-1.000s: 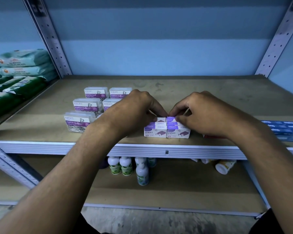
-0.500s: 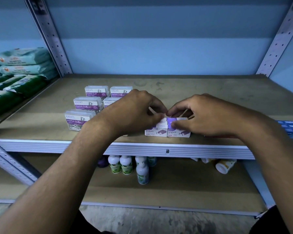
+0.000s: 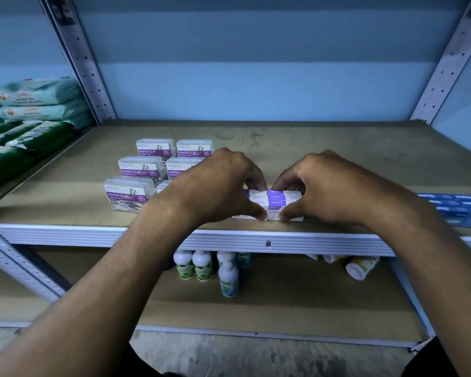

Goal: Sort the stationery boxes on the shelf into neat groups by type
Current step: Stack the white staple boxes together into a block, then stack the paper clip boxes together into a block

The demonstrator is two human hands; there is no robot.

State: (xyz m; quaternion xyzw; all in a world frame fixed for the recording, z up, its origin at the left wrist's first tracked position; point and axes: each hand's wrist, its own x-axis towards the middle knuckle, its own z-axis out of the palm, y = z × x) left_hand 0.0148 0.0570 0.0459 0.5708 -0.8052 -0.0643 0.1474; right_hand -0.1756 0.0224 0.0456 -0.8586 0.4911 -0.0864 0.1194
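I observe both hands at the front edge of the brown fibreboard shelf [image 3: 337, 142], set against a block of small white-and-purple cardboard staples boxes [image 3: 276, 204] lying side by side and stacked near the shelf's lip. The left hand [image 3: 218, 186] is curled round the left half of the block, thumb on the front face and fingers [image 3: 256, 180] over the back. The right hand [image 3: 321, 186] mirrors it on the right half, thumb low on the front and fingers bent over the top rear edge; both hands grip the block. Just to the left of the left hand, the clear plastic paper clip boxes with purple labels [image 3: 128, 195] stand upright in two columns running back into the shelf; the nearest box of the right column is mostly hidden by the wrist. At the right edge of the shelf lie blue printed packets [image 3: 457, 208]. The lower shelf carries white bottles with green labels [image 3: 201, 265], and green and pale soft packs [image 3: 33, 115] are stacked on the neighbouring rack to the left.
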